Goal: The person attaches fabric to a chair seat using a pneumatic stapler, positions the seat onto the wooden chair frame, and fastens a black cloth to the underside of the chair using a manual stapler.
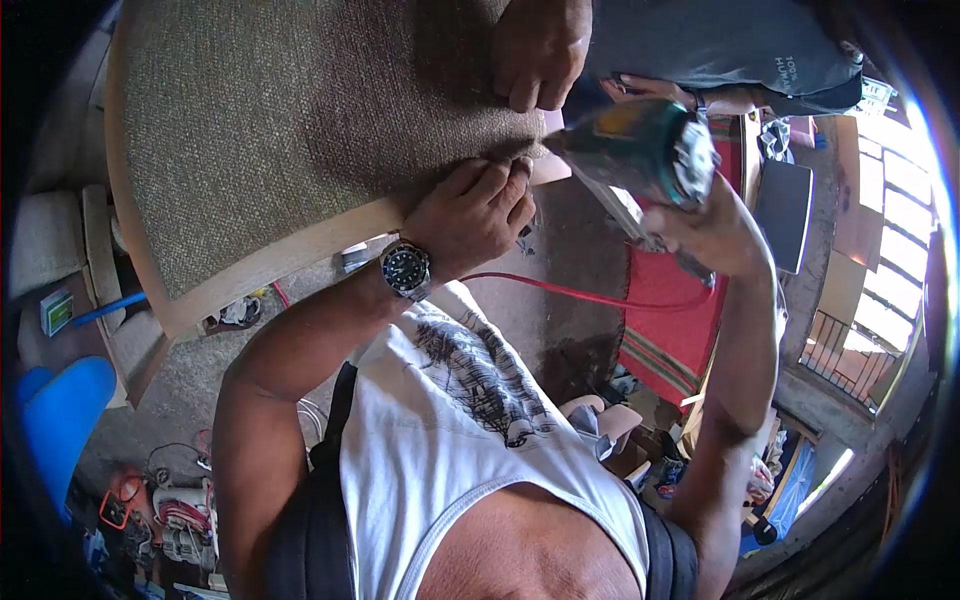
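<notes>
My left hand [468,222], with a watch [405,270] on its wrist, has its fingers bent together on the edge of a brown woven fabric [290,130]. That fabric lies over a panel with a pale wooden border [290,250]. My right hand [715,235] is wrapped round the handle of a teal air staple gun [640,150], somewhat blurred. The gun's nose points left at the fabric's corner, just beyond my left fingertips; whether it touches cannot be told. A red air hose [590,295] runs to the bottom of its handle.
Another person's hand [543,55] presses on the fabric above mine. A person in a grey shirt [720,45] stands at the top right. Behind the gun lies a red striped cloth [670,320]. A blue chair [65,425] is at the left, and tools [170,520] lie on the floor.
</notes>
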Tool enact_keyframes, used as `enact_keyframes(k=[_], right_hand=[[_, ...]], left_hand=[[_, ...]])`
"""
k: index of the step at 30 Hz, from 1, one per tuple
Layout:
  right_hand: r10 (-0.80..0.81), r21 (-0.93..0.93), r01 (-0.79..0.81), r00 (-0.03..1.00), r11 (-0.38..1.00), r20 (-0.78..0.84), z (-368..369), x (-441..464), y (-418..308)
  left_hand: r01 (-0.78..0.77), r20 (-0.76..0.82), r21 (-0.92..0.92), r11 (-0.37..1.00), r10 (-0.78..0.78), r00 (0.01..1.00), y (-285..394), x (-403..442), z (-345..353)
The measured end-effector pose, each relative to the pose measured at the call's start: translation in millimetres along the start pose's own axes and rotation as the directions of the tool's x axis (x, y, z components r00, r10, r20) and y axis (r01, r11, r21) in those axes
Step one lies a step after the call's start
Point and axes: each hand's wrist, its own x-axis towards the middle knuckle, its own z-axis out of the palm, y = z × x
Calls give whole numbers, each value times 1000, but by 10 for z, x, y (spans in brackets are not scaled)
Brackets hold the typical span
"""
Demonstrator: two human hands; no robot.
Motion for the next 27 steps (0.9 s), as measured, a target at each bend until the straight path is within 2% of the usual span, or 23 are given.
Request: enact_keyframes(k=[2,4,5,6,7,8,9,10,12,13,14,15,16,17,18,20,21,22,24,25,26,27], right_hand=[[-9,189,58,968,980,-252,32,-350,178],[-17,230,97,944,968,-329,14,-690,543],[-68,139,131,920,982,-386,36,-883,786],[-95,99,147,907,984,-410,119,-1022,915],[-121,59,162,893,985,-433,204,-1158,1032],[19,145,40,922,989,-386,285,-1249,1106],[150,222,-78,933,972,-328,378,-1305,1184],[77,305,58,908,951,-411,614,-1292,1305],[67,429,199,846,881,-529,1115,-1075,1506],[181,457,0,918,889,-354,1229,-1000,1657],[298,441,-199,940,875,-166,1332,-902,1797],[273,402,-203,954,893,-123,1467,-786,1884],[290,424,-228,953,877,-87,1591,-701,1983],[268,453,-212,962,866,-61,1661,-642,2083],[247,482,-202,969,853,-31,1730,-607,2182],[205,476,-169,979,863,-23,1795,-564,2345],[210,461,-186,978,868,0,1817,-492,2352],[215,444,-205,976,872,29,1837,-481,2401],[140,439,-150,989,886,55,1905,-432,2600],[149,455,-162,987,876,63,1918,-406,2642],[146,466,-166,986,869,79,1936,-336,2643],[118,425,-144,989,894,88,1926,-308,2585]], left_hand=[[6,5,8,1000,-6,1000,14,-7,-3],[-2,-52,-18,1000,1,999,0,-7,-2],[-32,-109,-97,995,21,994,-12,-37,-4],[-36,-101,-92,995,26,995,-33,-69,-16],[-1,-164,-143,990,-23,986,-59,-103,-37],[29,-224,-189,981,-72,972,-76,-117,-58],[167,-195,-174,970,-200,960,-67,-115,-70],[158,-191,-152,976,-186,964,-83,-44,-157],[420,82,35,907,-422,903,-102,142,-406],[431,140,10,902,-428,893,-140,141,-312],[430,139,43,902,-432,891,-123,115,-162],[183,136,181,966,-209,968,-65,96,5],[-75,170,307,949,23,985,-8,217,-44],[94,446,-134,987,-25,895,119,312,-155],[375,675,-475,796,56,735,307,450,-431],[375,463,-727,576,6,886,548,277,-439],[273,286,-643,716,-106,952,564,187,-343],[317,320,-483,816,-173,932,548,121,-314],[394,97,-217,893,-382,919,476,103,-306],[463,106,-41,885,-457,883,454,145,-348],[530,40,-79,844,-528,848,431,20,-139],[501,66,-203,841,-499,864,496,14,-171]])
